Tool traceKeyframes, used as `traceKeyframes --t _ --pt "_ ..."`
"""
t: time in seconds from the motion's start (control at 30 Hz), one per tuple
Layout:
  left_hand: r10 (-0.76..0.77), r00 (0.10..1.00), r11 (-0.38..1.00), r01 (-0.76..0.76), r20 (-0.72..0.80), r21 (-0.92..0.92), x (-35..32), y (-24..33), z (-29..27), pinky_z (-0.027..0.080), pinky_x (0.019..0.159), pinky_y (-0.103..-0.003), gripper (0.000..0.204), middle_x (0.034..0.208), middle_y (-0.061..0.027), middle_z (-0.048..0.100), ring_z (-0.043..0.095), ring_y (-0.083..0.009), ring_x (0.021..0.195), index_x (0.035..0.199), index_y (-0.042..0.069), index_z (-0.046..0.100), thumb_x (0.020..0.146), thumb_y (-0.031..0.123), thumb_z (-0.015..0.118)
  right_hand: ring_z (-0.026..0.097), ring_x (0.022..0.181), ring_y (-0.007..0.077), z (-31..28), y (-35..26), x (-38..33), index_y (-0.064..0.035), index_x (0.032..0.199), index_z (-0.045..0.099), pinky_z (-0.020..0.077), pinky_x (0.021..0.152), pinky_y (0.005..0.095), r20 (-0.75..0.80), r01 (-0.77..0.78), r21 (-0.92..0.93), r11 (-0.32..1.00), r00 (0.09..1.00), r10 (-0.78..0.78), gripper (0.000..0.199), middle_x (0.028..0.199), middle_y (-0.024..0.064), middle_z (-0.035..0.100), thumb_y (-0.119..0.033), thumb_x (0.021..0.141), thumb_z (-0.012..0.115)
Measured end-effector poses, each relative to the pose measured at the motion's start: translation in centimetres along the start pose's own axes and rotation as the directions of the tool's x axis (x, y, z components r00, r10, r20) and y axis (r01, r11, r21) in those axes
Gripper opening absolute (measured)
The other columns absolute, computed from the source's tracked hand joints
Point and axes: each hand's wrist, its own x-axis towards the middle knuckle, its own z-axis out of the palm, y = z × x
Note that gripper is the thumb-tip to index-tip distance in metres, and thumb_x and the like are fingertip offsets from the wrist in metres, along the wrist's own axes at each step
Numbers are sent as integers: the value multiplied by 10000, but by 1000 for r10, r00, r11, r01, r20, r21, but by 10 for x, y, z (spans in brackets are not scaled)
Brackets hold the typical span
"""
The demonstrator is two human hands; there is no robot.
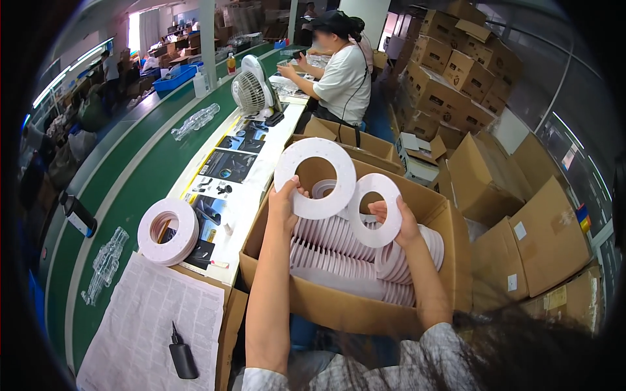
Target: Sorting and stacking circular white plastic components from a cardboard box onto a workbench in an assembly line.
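Two flat pinkish-white rings (345, 180), round-holed; left fingers (289, 187) pinch one, right fingers (378, 208) another.

Bright strip light (68, 73) blazing at ten o'clock! Curtained window (134, 32) glowing between ten and eleven, pale pillar (207, 45) standing tall at eleven, and the long green-topped workbench (163, 163) sweeps from eight o'clock past eleven!

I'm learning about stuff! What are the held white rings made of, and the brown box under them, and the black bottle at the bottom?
White rings: stiff card or plastic, hard to tell; they look flat, smooth and dull.
Brown box: probably cardboard, matte, with plain brown walls and thin edges.
Black bottle: likely plastic, fairly dull, going by its smooth body and narrow tip.
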Motion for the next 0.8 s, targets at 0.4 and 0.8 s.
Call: traceKeyframes --t 0.4,0.8 --pt "102 983 547 71 -150 834 5 -20 -14 523 732 -342 426 875 -165 701 679 -239 791 1040 -80 666 676 134 723 584 737 103 27 -6 -5 15 1026 633 480 701 245 -223 62 -209 976 969 -109 278 791 32 631 -182 842 700" --pt "-109 992 230 90 -66 969 -3 -22 -7 492 594 -326 306 632 -119 634 625 -194 584 758 -60 681 683 232 734 579 689 104 31 0 -8 -24 925 652 463 666 262 -287 135 -354 925 926 -245 140 737 19 625 -120 824 659"
